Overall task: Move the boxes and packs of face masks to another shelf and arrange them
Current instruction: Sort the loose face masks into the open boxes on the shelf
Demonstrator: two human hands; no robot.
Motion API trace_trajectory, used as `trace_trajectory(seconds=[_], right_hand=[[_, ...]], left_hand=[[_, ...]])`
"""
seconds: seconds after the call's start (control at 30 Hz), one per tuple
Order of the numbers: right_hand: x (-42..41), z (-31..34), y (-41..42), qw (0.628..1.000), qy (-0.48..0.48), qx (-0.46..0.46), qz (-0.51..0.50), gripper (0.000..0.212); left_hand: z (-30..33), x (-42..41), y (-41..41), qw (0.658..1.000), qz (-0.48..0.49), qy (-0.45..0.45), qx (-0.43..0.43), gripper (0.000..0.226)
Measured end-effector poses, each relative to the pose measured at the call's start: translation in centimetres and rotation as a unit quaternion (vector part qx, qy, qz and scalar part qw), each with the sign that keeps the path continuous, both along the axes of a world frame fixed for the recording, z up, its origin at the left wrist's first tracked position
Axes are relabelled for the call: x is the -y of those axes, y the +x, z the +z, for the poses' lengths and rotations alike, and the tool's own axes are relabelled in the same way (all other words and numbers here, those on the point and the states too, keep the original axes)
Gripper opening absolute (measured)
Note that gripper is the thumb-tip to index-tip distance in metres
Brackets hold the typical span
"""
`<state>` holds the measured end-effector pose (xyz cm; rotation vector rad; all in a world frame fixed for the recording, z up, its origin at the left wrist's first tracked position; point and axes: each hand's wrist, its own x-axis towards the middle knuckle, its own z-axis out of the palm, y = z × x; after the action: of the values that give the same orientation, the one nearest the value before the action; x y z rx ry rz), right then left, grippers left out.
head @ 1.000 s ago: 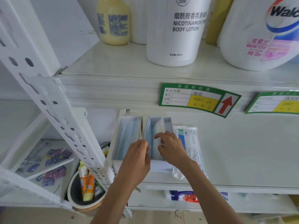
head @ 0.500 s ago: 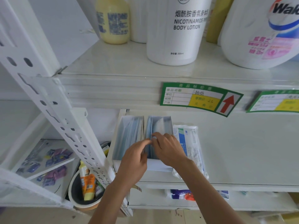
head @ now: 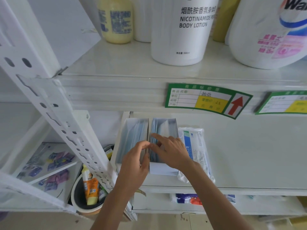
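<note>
Two open white boxes of blue face masks stand side by side on the middle shelf (head: 249, 160): the left box (head: 131, 135) and the right box (head: 166, 127). A sealed white pack of masks (head: 194, 146) lies against the right box. My left hand (head: 136, 163) pinches the wall between the two boxes. My right hand (head: 171, 151) rests inside the right box, its fingers spread over the masks and pressing them toward the left wall. Whether either hand truly grips masks is hard to tell.
Large lotion and detergent bottles (head: 181, 30) stand on the shelf above, whose edge carries green price labels (head: 207, 100). A slanted white perforated upright (head: 54, 117) crosses at left. A round tub of tubes (head: 88, 193) sits at lower left. Another pack (head: 189, 198) lies on the shelf below.
My right hand has shifted left inside the right box, pushing the masks toward the divider. My left hand has risen slightly and closed its fingertips on the wall between the boxes.
</note>
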<state>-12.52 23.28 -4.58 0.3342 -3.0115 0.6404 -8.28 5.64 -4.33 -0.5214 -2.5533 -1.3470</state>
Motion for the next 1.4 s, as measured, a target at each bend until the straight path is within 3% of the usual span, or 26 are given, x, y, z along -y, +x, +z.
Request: trace_trajectory(seconds=[0.27,0.43,0.53,0.67,0.77,0.87,1.0,1.1,1.3,1.4], right_hand=[[0.3,-0.6,0.1,0.998,0.003,-0.019,-0.057,0.06],[0.1,-0.4,0.0,0.996,-0.03,0.004,-0.084,0.038],[0.1,0.0,0.1,0.995,-0.042,0.009,-0.089,0.048],[0.3,0.8,0.5,0.982,-0.151,0.014,-0.108,0.054],[0.6,1.6,0.7,0.958,-0.249,0.005,-0.142,0.052],[1.4,2.7,0.7,0.93,-0.332,-0.005,-0.158,0.052],[2.5,3.6,1.1,0.893,-0.43,0.034,-0.131,0.051],[2.4,3.3,1.7,0.87,-0.478,0.063,-0.097,0.035],[2.1,1.9,2.4,0.928,-0.362,0.064,-0.064,0.022],[2.2,1.7,2.3,0.932,-0.35,0.067,-0.064,0.022]], left_hand=[[-0.4,-0.1,0.1,0.994,-0.022,-0.104,-0.003,0.043],[-0.5,-0.1,0.2,0.994,-0.009,-0.112,0.006,0.039],[-0.4,0.0,0.1,0.994,-0.014,-0.106,0.007,0.038],[0.1,-0.2,0.4,0.994,-0.025,-0.109,0.0,0.039],[0.8,-0.9,0.8,0.991,-0.024,-0.129,-0.019,0.055],[1.8,-2.0,0.7,0.995,-0.001,-0.096,-0.008,0.07],[2.6,-1.9,0.4,0.998,0.058,-0.011,-0.006,0.045],[2.4,-1.0,0.7,0.989,0.144,0.038,0.022,0.045],[1.5,-0.7,1.2,0.957,0.182,0.211,0.078,0.048],[1.5,-1.0,0.9,0.952,0.182,0.232,0.079,0.051]])
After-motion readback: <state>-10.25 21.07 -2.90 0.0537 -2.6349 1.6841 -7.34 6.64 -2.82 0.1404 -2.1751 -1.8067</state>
